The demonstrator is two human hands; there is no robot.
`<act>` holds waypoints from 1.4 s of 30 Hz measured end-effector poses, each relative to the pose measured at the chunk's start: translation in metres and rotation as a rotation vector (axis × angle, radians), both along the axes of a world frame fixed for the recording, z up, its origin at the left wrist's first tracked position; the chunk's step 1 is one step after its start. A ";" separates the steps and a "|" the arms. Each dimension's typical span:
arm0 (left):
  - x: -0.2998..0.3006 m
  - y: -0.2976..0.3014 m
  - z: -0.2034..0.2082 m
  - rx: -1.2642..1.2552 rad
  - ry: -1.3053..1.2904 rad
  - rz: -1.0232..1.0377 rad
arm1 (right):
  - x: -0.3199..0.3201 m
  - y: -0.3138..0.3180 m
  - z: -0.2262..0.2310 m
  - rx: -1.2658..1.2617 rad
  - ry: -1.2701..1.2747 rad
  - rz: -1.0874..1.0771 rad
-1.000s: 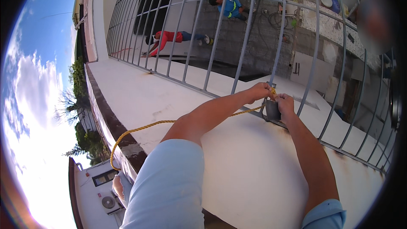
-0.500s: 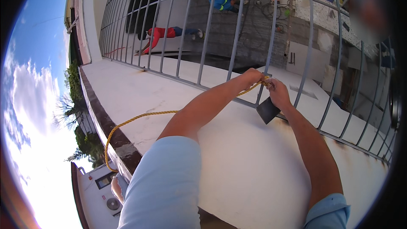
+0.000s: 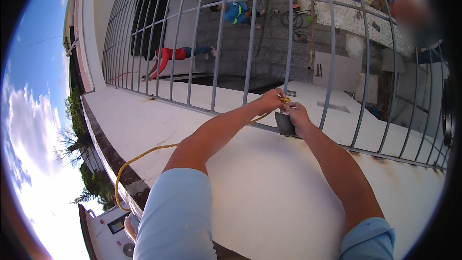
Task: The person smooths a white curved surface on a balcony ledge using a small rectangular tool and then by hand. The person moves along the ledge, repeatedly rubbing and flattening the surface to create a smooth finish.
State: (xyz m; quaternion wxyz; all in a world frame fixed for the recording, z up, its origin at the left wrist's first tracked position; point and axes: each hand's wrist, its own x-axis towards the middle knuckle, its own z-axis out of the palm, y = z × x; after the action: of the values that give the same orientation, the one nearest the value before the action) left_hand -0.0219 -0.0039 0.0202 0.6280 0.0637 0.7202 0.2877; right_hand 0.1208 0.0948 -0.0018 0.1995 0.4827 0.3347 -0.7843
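Both my arms stretch forward to one bar of the grey metal grille point(image 3: 250, 43). A yellow twisted rope point(image 3: 139, 156) is bunched in a knot at that bar, between my hands. My left hand point(image 3: 270, 101) is closed on the rope at the knot's left side. On the other side, the fingers of my right hand point(image 3: 299, 117) pinch at the same knot. Just below them a dark flat plate point(image 3: 285, 125) shows; whether my right hand also holds it, I cannot tell. From the knot, the rope runs left, partly behind my left forearm.
Under my arms lies a white ledge point(image 3: 269, 178) with rust stains. The rope's slack loops over its dark outer edge point(image 3: 98, 130) at left. Beyond the grille, far below, are a person in red point(image 3: 171, 55), a person in blue point(image 3: 235, 10) and coiled cables point(image 3: 291, 19).
The view has shifted, so the grille and hands appear further left. My hands stay at the knot, fingers slightly repositioned. The dark plate has turned and hangs more upright.
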 end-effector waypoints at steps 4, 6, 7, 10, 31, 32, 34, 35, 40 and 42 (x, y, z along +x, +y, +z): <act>-0.007 -0.007 -0.002 0.083 0.023 -0.114 | -0.003 -0.001 0.004 -0.022 -0.008 -0.015; -0.005 -0.009 -0.002 0.121 0.001 -0.018 | -0.003 -0.003 0.002 0.025 -0.006 -0.013; -0.002 -0.009 -0.001 0.106 -0.015 0.020 | -0.004 -0.004 0.001 0.073 -0.004 -0.009; 0.004 -0.006 -0.001 0.134 0.034 -0.006 | -0.003 -0.003 -0.006 0.146 0.046 0.047; -0.012 0.020 0.005 0.220 0.722 -0.789 | -0.007 0.033 -0.021 0.673 0.220 0.517; -0.010 0.021 0.005 0.239 0.751 -0.796 | -0.008 0.036 -0.020 0.709 0.220 0.561; -0.004 0.025 0.005 0.254 0.785 -0.823 | -0.011 0.044 -0.016 0.759 0.230 0.633; -0.001 0.026 0.005 0.267 0.819 -0.816 | -0.012 0.047 -0.014 0.774 0.233 0.661; 0.010 0.028 0.002 0.277 0.856 -0.766 | -0.013 0.059 0.001 0.830 0.186 0.774; 0.011 0.024 0.003 0.323 0.828 -0.716 | -0.010 0.058 0.006 0.831 0.154 0.811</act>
State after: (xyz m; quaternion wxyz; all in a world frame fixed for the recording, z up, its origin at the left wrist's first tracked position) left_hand -0.0112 0.0201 0.0228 0.3341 0.5067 0.7865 0.1144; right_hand 0.1110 0.1524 0.0042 0.2528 0.2952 0.7858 -0.4811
